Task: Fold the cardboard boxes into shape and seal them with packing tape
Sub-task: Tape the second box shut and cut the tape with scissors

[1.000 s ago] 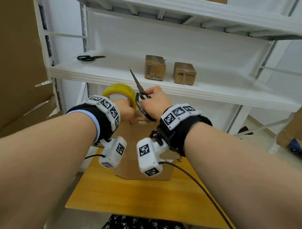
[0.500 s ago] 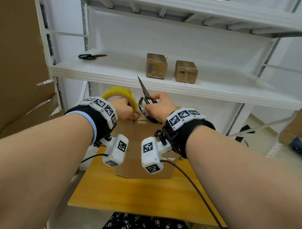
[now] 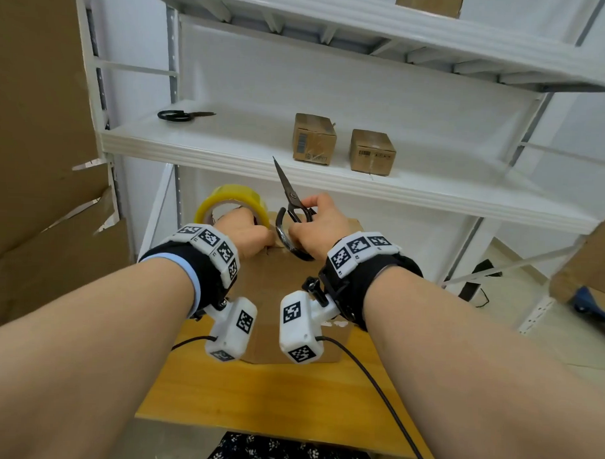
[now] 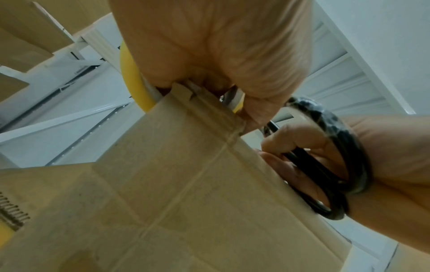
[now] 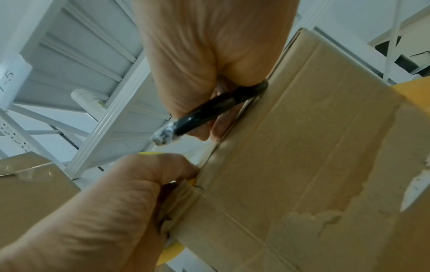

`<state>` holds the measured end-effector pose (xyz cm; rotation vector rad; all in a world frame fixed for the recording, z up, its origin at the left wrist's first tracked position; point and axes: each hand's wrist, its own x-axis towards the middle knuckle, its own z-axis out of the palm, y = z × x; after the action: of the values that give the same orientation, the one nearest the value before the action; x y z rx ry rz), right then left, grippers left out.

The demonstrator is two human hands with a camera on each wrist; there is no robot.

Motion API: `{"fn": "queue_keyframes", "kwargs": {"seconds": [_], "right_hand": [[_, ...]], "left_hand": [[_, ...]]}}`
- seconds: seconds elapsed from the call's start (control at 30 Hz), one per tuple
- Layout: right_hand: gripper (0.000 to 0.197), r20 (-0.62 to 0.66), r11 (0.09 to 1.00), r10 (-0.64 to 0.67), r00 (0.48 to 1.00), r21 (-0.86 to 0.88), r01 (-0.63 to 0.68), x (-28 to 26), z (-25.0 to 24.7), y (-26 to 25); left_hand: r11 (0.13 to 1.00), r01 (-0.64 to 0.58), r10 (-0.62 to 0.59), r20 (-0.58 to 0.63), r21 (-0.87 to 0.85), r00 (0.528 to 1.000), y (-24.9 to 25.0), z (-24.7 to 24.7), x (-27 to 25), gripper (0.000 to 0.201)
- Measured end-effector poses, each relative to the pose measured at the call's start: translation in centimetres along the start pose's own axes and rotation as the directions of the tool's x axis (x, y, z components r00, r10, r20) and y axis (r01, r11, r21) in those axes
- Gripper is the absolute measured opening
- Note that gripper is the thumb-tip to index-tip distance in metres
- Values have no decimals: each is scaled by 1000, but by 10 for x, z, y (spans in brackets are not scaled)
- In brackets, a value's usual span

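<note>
A brown cardboard box (image 3: pixel 274 297) stands upright on the wooden table (image 3: pixel 271 400). My left hand (image 3: pixel 246 232) grips a yellow roll of packing tape (image 3: pixel 226 199) at the box's top near edge (image 4: pixel 209 114). My right hand (image 3: pixel 320 226) holds black scissors (image 3: pixel 288 191) by their handles, blades closed and pointing up and away. In the left wrist view the scissor handles (image 4: pixel 337 174) sit in my right hand's curled fingers beside the box (image 4: pixel 163 184). In the right wrist view a handle (image 5: pixel 209 110) lies against the box's side (image 5: pixel 314 156), and my left hand (image 5: pixel 116 202) is at its corner.
A white metal shelf (image 3: pixel 228 158) behind the table carries two small sealed boxes (image 3: pixel 314 137) (image 3: pixel 372 152) and a second pair of scissors (image 3: pixel 181 115). Large flattened cardboard (image 3: pixel 33 151) leans at the left. Sensor cables (image 3: pixel 374 386) trail over the table.
Both hands have stayed at the box's top edge. The scissors have tilted slightly and moved a little to the right with my right hand.
</note>
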<state>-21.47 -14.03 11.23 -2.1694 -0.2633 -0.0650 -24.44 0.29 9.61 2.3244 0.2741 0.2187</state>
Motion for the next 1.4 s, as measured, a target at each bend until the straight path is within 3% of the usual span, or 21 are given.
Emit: {"fn": "queue_keyframes", "kwargs": {"seconds": [0.13, 0.23, 0.33, 0.43, 0.53, 0.63, 0.77, 0.87, 1.03, 1.4], "right_hand": [[42, -18, 997, 8, 1000, 74, -7, 2, -6, 0], [45, -22, 945, 88, 996, 317, -77, 4, -13, -1], [61, 149, 892, 127, 981, 414, -179, -6, -26, -3], [79, 357, 886, 184, 916, 343, -312, -25, -38, -2], [91, 472, 862, 221, 853, 314, -397, -42, -48, -3], [96, 560, 861, 219, 799, 273, -428, -54, -65, -6], [105, 707, 868, 217, 673, 175, -464, -69, -83, -15], [111, 736, 896, 243, 632, 78, -437, -76, -89, -20], [107, 707, 917, 241, 665, 59, -395, -80, -85, -19], [97, 655, 871, 209, 726, 213, -443, -80, -52, -27]], "left_hand": [[1000, -4, 4, 42, 2, 999, 0, 0, 6, 18], [999, -12, 10, 45, 32, 999, 0, -2, 8, 22], [999, 4, -6, 39, 54, 999, 2, 0, 9, 21], [997, 15, -19, 50, 76, 999, 2, 2, 11, 20], [992, 25, -29, 34, 125, 999, 4, 1, 9, 20], [988, 39, -44, 30, 150, 999, 8, 2, 8, 22], [988, 56, -61, 31, 145, 998, 12, -1, 4, 24], [992, 69, -71, 21, 102, 997, 12, -1, 1, 23], [994, 75, -75, 4, 82, 997, 13, 2, -2, 21], [994, 60, -59, -15, 94, 998, 14, 3, -4, 18]]}}
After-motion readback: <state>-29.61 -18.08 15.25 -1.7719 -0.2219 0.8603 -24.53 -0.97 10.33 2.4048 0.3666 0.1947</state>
